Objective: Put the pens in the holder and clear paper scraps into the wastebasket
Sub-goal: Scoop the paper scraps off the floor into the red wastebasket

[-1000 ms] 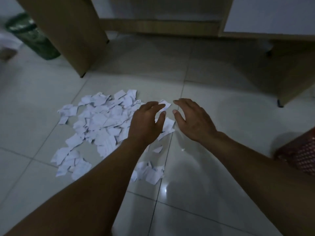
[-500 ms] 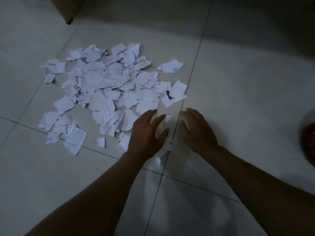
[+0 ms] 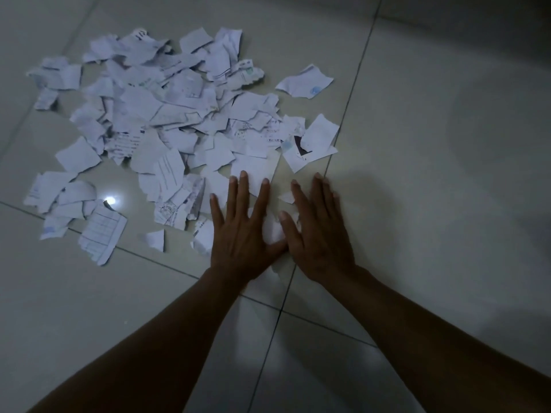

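While the hands were curled and lifted a moment ago, now both lie flat on the floor with fingers straight and spread, holding nothing. The left hand presses on a few paper scraps at the near edge of the pile, and the right hand lies just beside it, with a small crumpled bit between the two. Most of the pile spreads out past the fingertips and off to the left of them. The view has dipped lower too, so the wastebasket, pens and holder are not in sight. I think the hands are set to sweep the scraps together, so almost all of the clearing is still to do
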`<state>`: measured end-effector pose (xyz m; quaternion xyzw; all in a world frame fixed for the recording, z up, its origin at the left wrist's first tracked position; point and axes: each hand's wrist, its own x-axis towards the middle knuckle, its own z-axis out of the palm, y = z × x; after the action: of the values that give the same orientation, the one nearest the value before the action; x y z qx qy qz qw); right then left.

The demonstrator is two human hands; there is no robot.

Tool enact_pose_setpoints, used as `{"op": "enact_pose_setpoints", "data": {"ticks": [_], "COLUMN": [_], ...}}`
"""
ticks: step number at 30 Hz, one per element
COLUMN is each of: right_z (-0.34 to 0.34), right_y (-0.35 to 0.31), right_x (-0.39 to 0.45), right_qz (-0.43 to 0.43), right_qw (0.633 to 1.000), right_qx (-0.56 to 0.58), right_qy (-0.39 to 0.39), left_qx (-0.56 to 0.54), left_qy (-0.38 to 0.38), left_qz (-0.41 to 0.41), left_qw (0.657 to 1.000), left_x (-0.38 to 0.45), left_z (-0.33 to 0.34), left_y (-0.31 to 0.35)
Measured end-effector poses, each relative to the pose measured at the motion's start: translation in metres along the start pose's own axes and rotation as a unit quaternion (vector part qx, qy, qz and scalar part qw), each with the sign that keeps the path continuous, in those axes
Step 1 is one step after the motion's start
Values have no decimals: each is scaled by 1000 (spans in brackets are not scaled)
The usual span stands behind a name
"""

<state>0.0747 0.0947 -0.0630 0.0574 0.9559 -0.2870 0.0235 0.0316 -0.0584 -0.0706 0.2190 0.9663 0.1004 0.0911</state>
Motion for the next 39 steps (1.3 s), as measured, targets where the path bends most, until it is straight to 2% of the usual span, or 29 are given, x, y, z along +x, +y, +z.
{"op": "enact_pose_setpoints", "data": {"ticks": [2, 4, 6, 8, 10, 14, 18, 21, 23, 25, 28, 31, 34, 37, 39], "right_z": [-3, -6, -9, -8, -4, 12, 6, -2, -3, -2, -1, 0, 7, 10, 6], "right_y": [-4, -2, 2, 6, 7, 8, 8, 11, 13, 12, 7, 0, -4, 1, 4], "right_x": [11, 27, 46, 68, 84, 94, 76, 64, 60, 58, 64, 75, 79, 74, 70], "right_qz": [-42, -59, -75, -81, -60, -16, -85, -109, -113, -112, -103, -90, -117, -181, -186], "right_qw": [995, 986, 986, 984, 988, 995, 992, 985, 987, 991, 991, 989, 986, 981, 980], "right_qx": [89, 156, 116, 16, -54, -89, -35, -57, -64, -65, -79, -100, -116, -67, -49], "right_qy": [-18, 5, 99, 157, 135, 47, 86, 117, 91, 33, -28, -61, -27, 32, 45], "left_qx": [-14, -34, -34, -4, 26, 7, -72, -122, -136, -101, -11, 3, -24, -104, -115], "left_qy": [12, 25, 46, 60, 49, 50, 87, 153, 191, 205, 130, 55, 65, 136, 185], "left_qz": [11, 15, 14, 12, -2, -19, -14, 17, 31, 8, -89, -138, -134, -76, -28], "left_qw": [1000, 999, 998, 998, 998, 999, 993, 981, 972, 973, 987, 989, 988, 982, 976], "left_x": [16, 31, 42, 46, 46, 49, 47, 47, 50, 50, 45, 39, 39, 37, 33], "left_z": [-3, -8, -12, -15, -15, -7, -10, -23, -31, -36, -36, -25, -20, -25, -28], "left_y": [-1, -3, -8, -15, -20, -27, -29, -27, -31, -38, -49, -57, -55, -49, -52]}}
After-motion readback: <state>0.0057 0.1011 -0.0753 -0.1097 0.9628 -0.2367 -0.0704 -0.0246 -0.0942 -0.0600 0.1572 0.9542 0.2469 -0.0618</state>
